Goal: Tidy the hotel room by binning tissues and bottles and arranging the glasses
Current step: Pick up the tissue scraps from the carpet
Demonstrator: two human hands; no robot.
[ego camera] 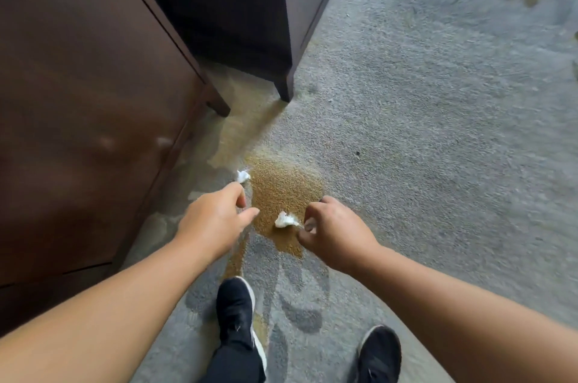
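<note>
Two crumpled white tissues lie on the patterned carpet. One tissue [243, 176] sits just beyond the fingertips of my left hand [215, 220], apart from them. The other tissue [286, 220] lies on a mustard-coloured carpet patch, just left of my right hand [331, 232]. Both hands reach down over the floor with fingers loosely curled, and neither holds anything. My right fingertips are close beside the second tissue, and I cannot tell whether they touch it.
A dark brown wooden cabinet [93, 101] fills the left side, with a second dark cabinet [291, 38] behind it and a gap between them. My two black shoes [237, 310] stand on the grey carpet [438, 132] below my hands.
</note>
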